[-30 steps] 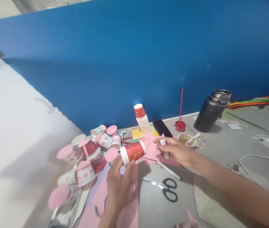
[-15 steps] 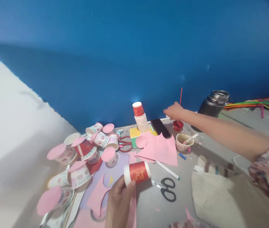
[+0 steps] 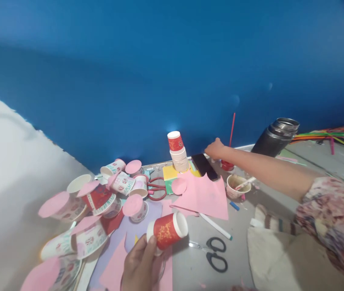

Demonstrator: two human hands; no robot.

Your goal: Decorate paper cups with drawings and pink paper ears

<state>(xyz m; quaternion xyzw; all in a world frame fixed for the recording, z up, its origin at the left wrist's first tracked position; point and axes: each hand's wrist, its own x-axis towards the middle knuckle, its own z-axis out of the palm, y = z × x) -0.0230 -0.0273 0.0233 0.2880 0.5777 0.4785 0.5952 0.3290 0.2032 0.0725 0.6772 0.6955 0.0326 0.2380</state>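
Note:
A red-and-white paper cup point(image 3: 166, 231), tipped on its side with its open mouth to the right, is gripped by my left hand point(image 3: 141, 262) above pink and purple paper. My right hand point(image 3: 215, 148) reaches to the back near the wall, beside a black phone point(image 3: 205, 166) and a red straw point(image 3: 232, 129) that rises from a small red pot point(image 3: 227, 165). Its fingertips are hidden, and nothing can be made out in it. A stack of paper cups point(image 3: 178, 151), upside down with a red one on top, stands left of the phone.
Several cups with pink discs point(image 3: 91, 238) crowd the left. Black-handled scissors point(image 3: 216, 254), a white marker point(image 3: 216, 226) and cut pink paper point(image 3: 205, 196) lie centrally. A brush cup point(image 3: 234, 193), dark flask point(image 3: 277, 137) and beige cloth point(image 3: 275, 258) are at the right.
My left hand has moved left and slightly down with the cup, whose open mouth now shows more. My right hand has shifted a little left and down, toward the phone.

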